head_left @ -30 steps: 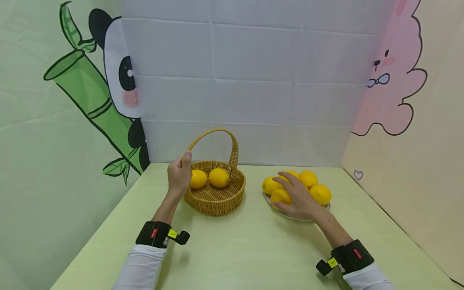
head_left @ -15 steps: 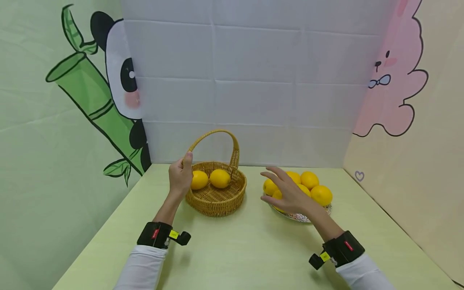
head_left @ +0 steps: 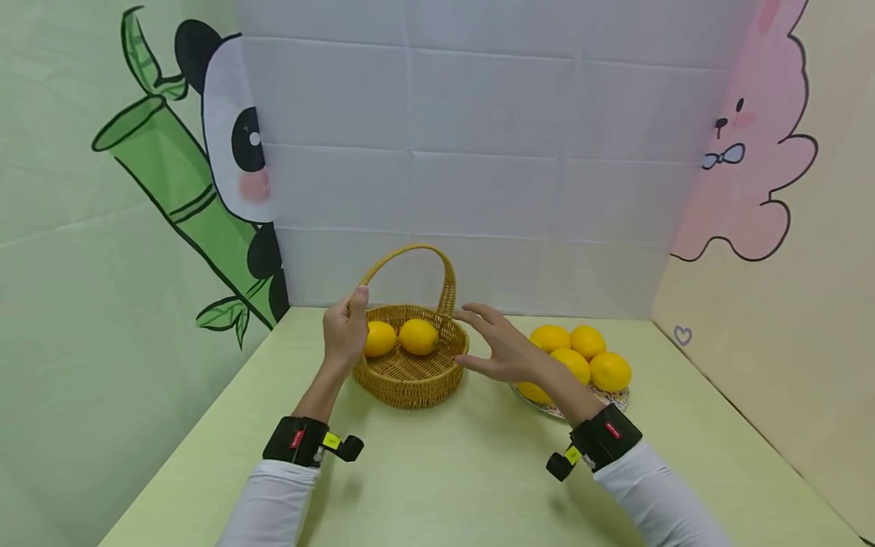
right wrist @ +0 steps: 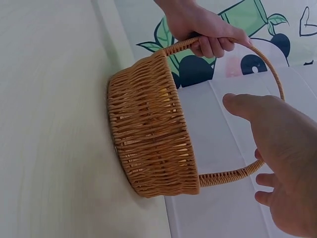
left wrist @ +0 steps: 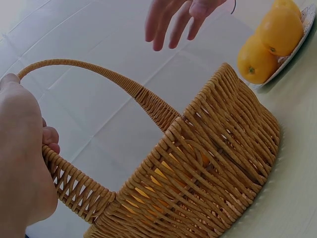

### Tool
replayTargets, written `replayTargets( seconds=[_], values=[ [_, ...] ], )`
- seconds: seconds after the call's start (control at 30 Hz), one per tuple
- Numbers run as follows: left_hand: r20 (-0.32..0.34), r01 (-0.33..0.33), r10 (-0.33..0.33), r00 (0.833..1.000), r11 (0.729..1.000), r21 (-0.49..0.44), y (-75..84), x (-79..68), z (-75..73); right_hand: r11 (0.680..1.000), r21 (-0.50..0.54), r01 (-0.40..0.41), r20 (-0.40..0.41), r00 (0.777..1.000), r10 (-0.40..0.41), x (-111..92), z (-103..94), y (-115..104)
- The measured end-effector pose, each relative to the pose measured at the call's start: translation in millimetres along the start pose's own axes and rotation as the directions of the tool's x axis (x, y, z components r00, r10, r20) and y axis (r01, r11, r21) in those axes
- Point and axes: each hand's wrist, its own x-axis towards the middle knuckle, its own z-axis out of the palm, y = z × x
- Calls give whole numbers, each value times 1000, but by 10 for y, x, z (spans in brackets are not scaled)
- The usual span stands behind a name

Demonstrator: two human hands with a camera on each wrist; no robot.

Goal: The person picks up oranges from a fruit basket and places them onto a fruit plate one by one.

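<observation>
My left hand [head_left: 345, 328] grips the left side of the arched handle of a brown wicker basket [head_left: 410, 391]; in the left wrist view the fingers curl round the handle [left wrist: 81, 191]. Two yellow lemons, a left one [head_left: 380, 339] and a right one [head_left: 418, 336], lie inside the basket. My right hand [head_left: 502, 349] hovers by the basket's right rim, thumb and fingers spread, with nothing seen between them. In the right wrist view, the right hand [right wrist: 290, 153] is beside the handle; whether it touches the basket I cannot tell.
A patterned plate [head_left: 618, 398] with several lemons [head_left: 611, 372] stands to the right, partly hidden by my right hand and forearm. The pale table [head_left: 444, 471] meets a grey-white backdrop [head_left: 478, 190] behind the basket. Printed side walls border the table left and right.
My right hand has moved left from above the lemon plate to the basket's right rim, fingers still spread. The left hand keeps its grip on the handle; the basket has not visibly moved.
</observation>
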Motion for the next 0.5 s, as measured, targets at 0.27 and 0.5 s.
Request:
replayTargets(
  seconds=[0.27,0.5],
  values=[
    [3,-17,17,1000,1000,16,-251,82,27,1000,-14,9,69,998,-8,343,116,-53],
    [9,-27,27,1000,999,19,-272,85,34,1000,-19,14,142,990,-11,572,212,-107]
  ],
)
